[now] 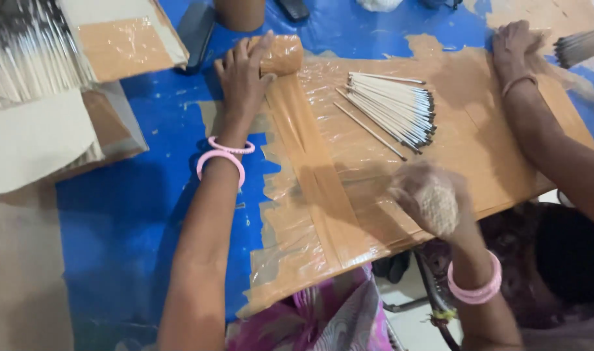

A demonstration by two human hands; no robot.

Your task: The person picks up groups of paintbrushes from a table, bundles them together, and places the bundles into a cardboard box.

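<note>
While the right hand [433, 198] grips a blurred, pale bundle of sticks end-on at five o'clock, the left hand [243, 75] rests at eleven.

Its fingers lie together, thumb spread, against a tape-wrapped brown roll [280, 55]. At one o'clock on the taped cardboard board [479, 149] lies a fan of dark-tipped sticks [394, 107]. Farther, at two o'clock, another person's hand [514, 45] presses the board.

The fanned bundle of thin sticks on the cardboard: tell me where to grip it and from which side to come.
Grip the bundle of sticks near its dark-tipped end, where the sticks bunch tightest, coming from above and pinching across them. The pale ends toward the left hand fan apart, and one stick lies loose beside the pile on the cardboard, so gather that separately.
</note>
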